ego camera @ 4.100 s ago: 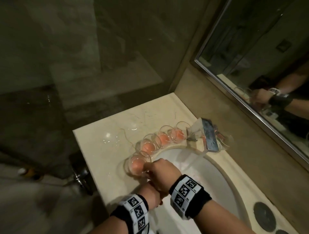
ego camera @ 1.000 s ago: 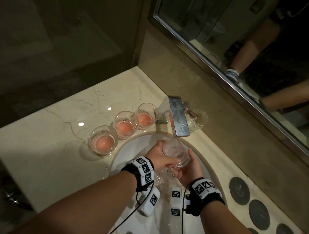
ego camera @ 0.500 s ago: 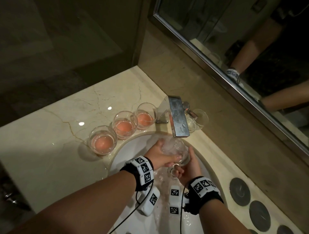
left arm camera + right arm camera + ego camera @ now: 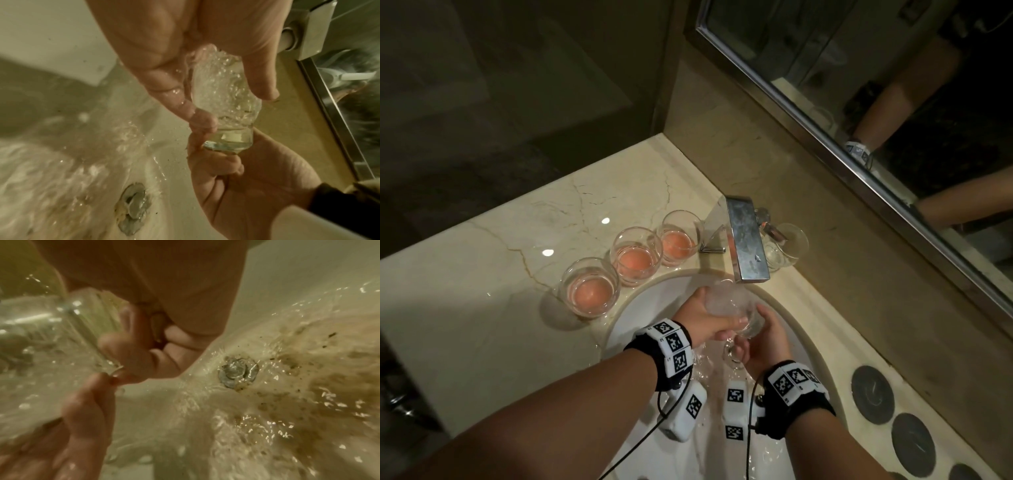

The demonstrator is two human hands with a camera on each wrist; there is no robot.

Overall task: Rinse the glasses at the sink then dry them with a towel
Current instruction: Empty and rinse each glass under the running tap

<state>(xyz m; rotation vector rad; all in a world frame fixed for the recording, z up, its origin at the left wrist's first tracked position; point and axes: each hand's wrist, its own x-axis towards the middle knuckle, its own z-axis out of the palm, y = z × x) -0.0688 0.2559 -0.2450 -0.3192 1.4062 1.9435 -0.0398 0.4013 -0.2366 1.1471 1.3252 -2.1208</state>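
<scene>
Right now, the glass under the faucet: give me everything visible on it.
The glass is a clear, short tumbler with a thick base, tilted under the faucet spout above the sink basin. Water churns inside it and spills over. The left hand wraps its side; the right hand cups and pinches the base. No pink liquid shows in it, unlike the three glasses on the counter.

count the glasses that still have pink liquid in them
3, in a row on the marble counter left of the steel faucet: one nearest, one in the middle, one beside the faucet. None seems hidden.
</scene>
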